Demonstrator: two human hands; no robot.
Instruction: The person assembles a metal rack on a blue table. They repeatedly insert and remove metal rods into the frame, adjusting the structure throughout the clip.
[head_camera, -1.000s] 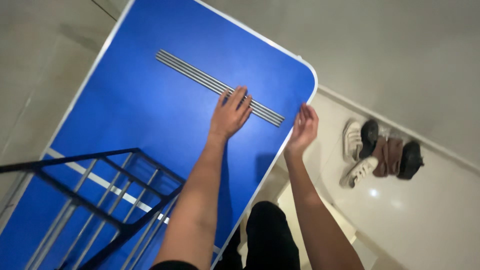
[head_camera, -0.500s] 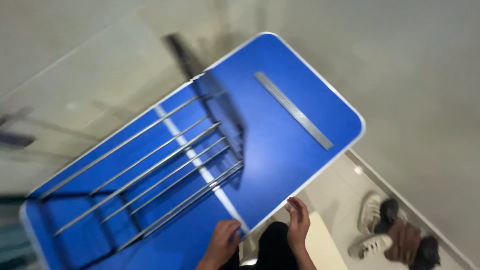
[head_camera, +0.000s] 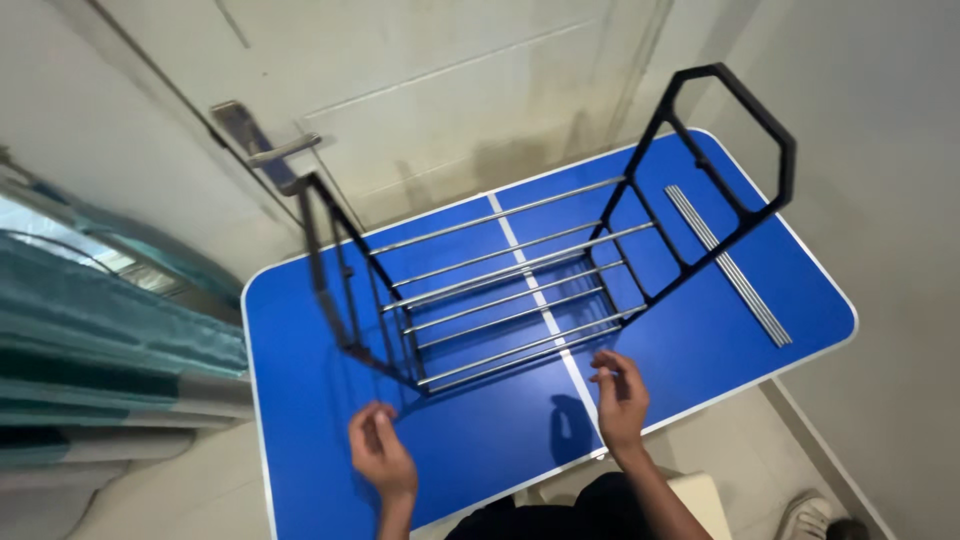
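A blue folding table (head_camera: 300, 400) fills the middle of the head view. On it stands a rack (head_camera: 520, 290) with two black end frames joined by several silver rods. My left hand (head_camera: 380, 455) hovers over the table's near edge, fingers loosely curled, holding nothing. Just in front of the rack's lowest rods, my right hand (head_camera: 620, 395) is raised with fingers apart and nothing in it. A bundle of loose silver rods (head_camera: 730, 265) lies on the table to the right of the rack.
A pale door with a metal lever handle (head_camera: 275, 152) stands behind the table. Teal fabric (head_camera: 110, 340) hangs at the left. A white shoe (head_camera: 805, 515) sits on the tiled floor at the bottom right. A wall runs along the right side.
The view has swung from the table's right end to the whole table. Both hands left the table edge and now hover in front of the rack.
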